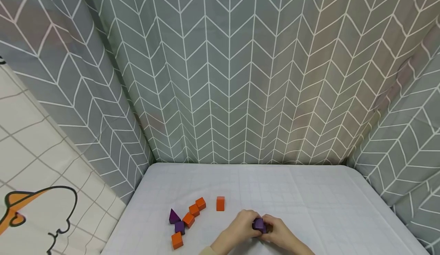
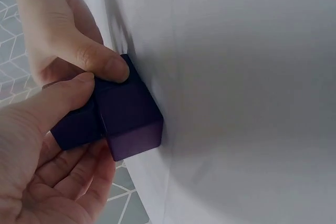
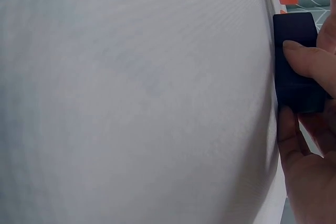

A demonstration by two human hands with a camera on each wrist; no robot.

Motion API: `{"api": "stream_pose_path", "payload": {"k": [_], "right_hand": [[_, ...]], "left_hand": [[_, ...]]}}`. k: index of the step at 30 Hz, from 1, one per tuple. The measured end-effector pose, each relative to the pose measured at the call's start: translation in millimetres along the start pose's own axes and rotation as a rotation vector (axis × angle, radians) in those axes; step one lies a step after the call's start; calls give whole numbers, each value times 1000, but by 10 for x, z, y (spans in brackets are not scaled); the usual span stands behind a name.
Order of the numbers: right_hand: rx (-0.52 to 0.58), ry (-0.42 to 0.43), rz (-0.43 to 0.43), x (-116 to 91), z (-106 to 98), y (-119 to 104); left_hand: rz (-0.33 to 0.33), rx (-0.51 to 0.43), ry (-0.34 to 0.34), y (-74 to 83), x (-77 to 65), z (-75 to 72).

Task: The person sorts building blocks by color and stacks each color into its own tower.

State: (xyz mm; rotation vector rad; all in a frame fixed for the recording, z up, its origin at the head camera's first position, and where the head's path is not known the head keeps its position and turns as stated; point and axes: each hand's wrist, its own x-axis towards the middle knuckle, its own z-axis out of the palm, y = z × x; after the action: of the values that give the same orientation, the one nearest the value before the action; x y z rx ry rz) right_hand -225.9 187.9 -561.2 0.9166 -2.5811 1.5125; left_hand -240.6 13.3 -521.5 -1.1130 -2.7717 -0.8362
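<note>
Both hands meet over the table, holding a cluster of purple cube blocks [image 1: 259, 225] between them. My left hand [image 1: 242, 225] grips it from the left with its thumb on top, and my right hand [image 1: 280, 235] pinches it from the right. In the left wrist view, the cubes [image 2: 131, 111] sit face to face, one jutting toward the camera, with both thumbs pressing on them. From the right wrist, they look like a dark, near-black block stack [image 3: 296, 74], with a thumb across its side. Fingers hide part of the cluster.
On the white-covered table [image 1: 319, 201], left of the hands, lie a purple pyramid-like block [image 1: 173, 217], a purple cube [image 1: 180, 227] and several orange cubes [image 1: 188, 219] in a slanting row. An upright orange block [image 1: 220, 204] stands nearer. Grey patterned curtains [image 1: 230, 75] surround the table.
</note>
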Motion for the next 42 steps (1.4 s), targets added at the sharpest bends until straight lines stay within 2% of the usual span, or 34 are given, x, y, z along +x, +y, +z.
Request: {"api": "stream_pose_path", "payload": {"k": [7, 16, 25, 35, 42], "right_hand": [[-4, -14, 37, -23, -35, -36], [-27, -30, 118, 11, -72, -57], [-32, -56, 159, -3, -84, -64], [-53, -35, 155, -5, -74, -47], [-58, -23, 143, -6, -64, -54]], "left_hand": [[10, 24, 23, 49, 27, 30], [2, 7, 32, 37, 68, 63], [50, 21, 58, 22, 51, 107], [45, 32, 80, 95, 17, 70], [58, 42, 85, 83, 8, 77]]}}
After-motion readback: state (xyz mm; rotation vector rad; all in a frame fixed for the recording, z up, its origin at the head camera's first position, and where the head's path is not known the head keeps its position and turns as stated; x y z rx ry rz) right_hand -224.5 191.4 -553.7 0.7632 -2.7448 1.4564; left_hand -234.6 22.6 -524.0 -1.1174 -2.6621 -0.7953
